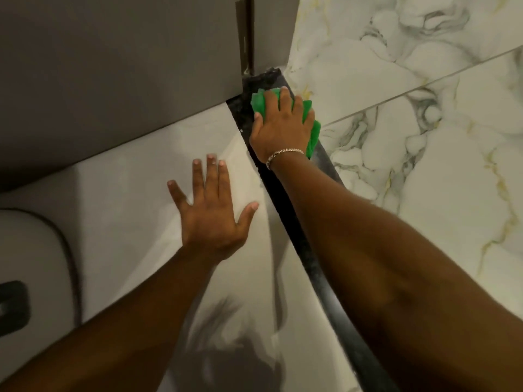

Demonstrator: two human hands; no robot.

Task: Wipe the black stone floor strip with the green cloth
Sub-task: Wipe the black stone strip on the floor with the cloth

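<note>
Nearest the camera, two bare forearms reach down and forward over the floor. The right hand [278, 128] lies flat, fingers spread and pressing down on the green cloth [312, 131], which is bunched beneath the palm and shows at the fingertips and along the hand's outer edge. The cloth sits on the black stone floor strip [285, 199], close to its far end, where the strip meets the grey door frame [270, 32].

The strip runs from that corner down toward the camera between pale tiles. Beyond the fingers its end looks rough and speckled with light grit, so that patch seems not yet wiped. The stretch under the forearm looks darker and smoother, though dusty flecks show along its left edge; how much has been cleaned I cannot say for sure.

The left hand [212, 210] is open, fingers splayed, holding nothing, braced flat on the white tile [127, 193] beside the strip. Veined marble tile [424, 137] lies to the right.
</note>
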